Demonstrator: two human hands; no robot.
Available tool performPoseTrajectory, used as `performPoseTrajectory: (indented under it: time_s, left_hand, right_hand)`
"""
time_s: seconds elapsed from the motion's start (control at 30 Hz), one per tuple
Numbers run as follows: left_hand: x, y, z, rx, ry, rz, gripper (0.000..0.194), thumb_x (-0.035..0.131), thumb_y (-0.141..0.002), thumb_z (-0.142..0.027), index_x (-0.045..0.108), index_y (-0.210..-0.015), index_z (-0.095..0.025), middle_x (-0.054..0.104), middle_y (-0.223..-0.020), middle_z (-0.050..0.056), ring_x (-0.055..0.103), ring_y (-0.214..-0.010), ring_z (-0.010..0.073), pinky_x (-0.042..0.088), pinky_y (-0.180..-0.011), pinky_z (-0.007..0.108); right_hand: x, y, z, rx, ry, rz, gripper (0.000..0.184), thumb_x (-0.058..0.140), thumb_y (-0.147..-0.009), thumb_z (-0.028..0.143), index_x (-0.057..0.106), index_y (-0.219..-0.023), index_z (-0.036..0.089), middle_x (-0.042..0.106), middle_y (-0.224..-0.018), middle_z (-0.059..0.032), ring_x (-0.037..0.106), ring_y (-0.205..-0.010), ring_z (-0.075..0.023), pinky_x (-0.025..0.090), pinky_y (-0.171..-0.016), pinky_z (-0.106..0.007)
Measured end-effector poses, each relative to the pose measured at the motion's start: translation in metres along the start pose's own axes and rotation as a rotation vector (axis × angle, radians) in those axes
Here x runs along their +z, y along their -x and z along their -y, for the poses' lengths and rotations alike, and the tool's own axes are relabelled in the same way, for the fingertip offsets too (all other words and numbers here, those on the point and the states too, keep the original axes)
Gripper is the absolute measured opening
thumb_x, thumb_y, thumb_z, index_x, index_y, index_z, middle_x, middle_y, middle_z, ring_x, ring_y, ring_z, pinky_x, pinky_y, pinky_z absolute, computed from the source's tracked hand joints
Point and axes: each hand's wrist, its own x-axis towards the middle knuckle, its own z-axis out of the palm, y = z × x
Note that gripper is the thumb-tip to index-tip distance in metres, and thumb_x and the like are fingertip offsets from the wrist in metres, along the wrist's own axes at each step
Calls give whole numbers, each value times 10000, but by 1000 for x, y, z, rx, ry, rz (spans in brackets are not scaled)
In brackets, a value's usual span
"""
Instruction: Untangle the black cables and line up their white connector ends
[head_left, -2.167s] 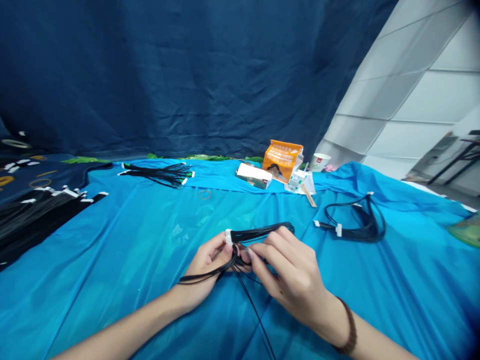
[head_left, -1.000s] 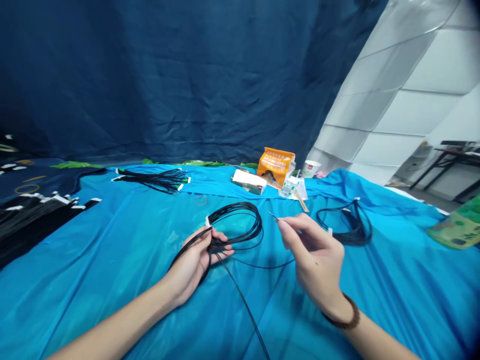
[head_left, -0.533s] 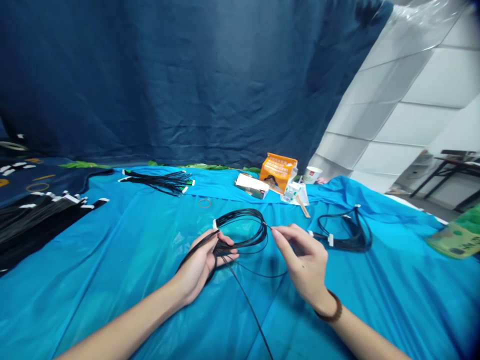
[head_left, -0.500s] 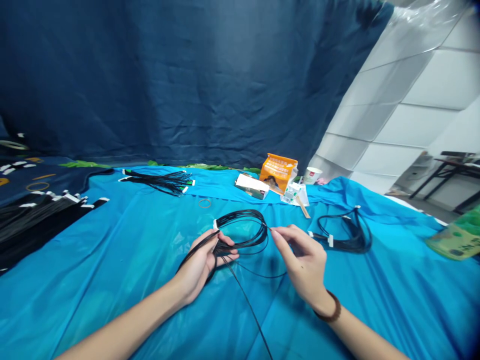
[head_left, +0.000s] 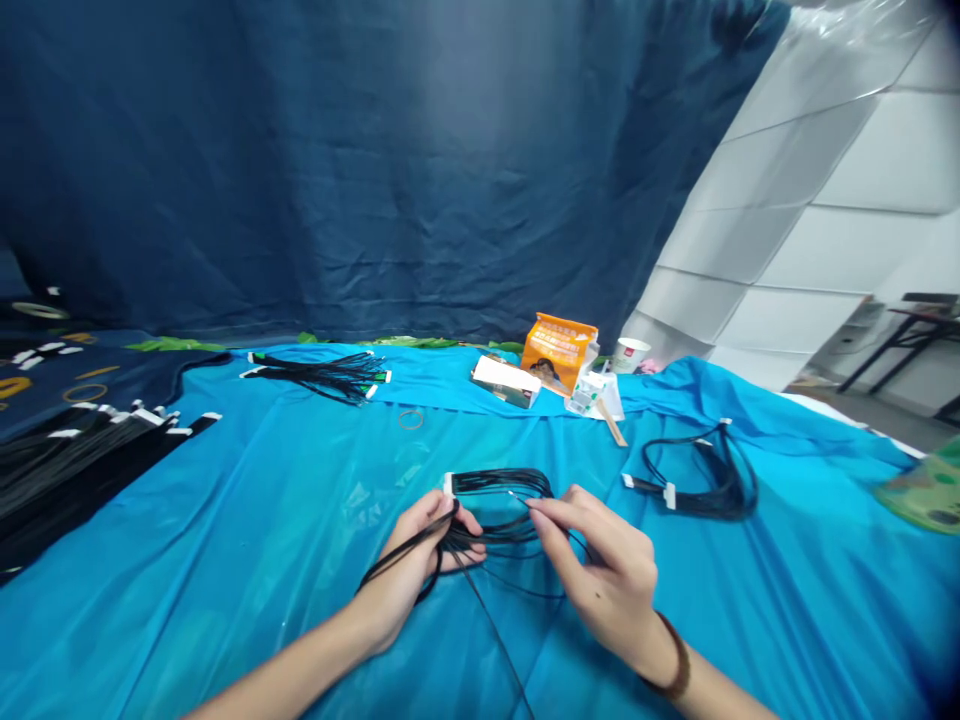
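Note:
My left hand (head_left: 427,550) is closed around a looped bundle of thin black wires (head_left: 502,481) with a white connector (head_left: 449,484) at its upper left. The loop extends to the right, and one strand hangs down toward the front. Thumb and forefinger of my right hand (head_left: 600,560) pinch the end of a single thin wire (head_left: 521,499); its small tip points left across the loop. Another coiled wire bundle (head_left: 712,490) with white connectors lies to the right of this hand, apart from it.
A blue sheet (head_left: 262,530) covers the table. At the back are a straight wire bundle (head_left: 315,374), a small box (head_left: 506,380), an orange bag (head_left: 559,352), a paper cup (head_left: 630,354) and a rubber band (head_left: 410,419). More black wires (head_left: 82,460) lie at left.
Both hands and the looped bundle sit lower in the view. My right hand has moved the pinched wire end leftward over the loop, and its tip now shows.

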Motion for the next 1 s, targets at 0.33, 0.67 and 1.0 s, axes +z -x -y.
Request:
performPoseTrajectory:
  time_s: [0.33, 0.67, 1.0]
  left_hand:
    - [7, 4, 6, -38, -32, 97, 215, 449, -816, -334, 529, -807, -135, 567, -779, 31, 577, -753, 137, 459, -782, 351]
    - [8, 4, 8, -55, -14, 123, 194, 456, -815, -323, 533, -883, -158, 585, -786, 28, 577, -702, 118, 478, -746, 347]
    - [6, 4, 8, -61, -19, 108, 230, 458, -806, -356, 549, -805, -144, 536, -755, 9, 546, -683, 96, 485, -713, 301]
  right_hand:
    - [0, 0, 13, -200, 107, 121, 190, 558, -749, 37, 578, -926, 102, 542, -603, -39, 465, -607, -137, 417, -530, -265]
    - [9, 5, 11, -112, 131, 152, 114, 545, -768, 47, 570, -852, 120, 536, -601, -24, 466, -636, -138, 434, -615, -292]
    - [8, 6, 3, -77, 149, 208, 54, 546, -771, 87, 568, -786, 134, 539, -618, -29, 445, -651, -146, 412, -608, -295]
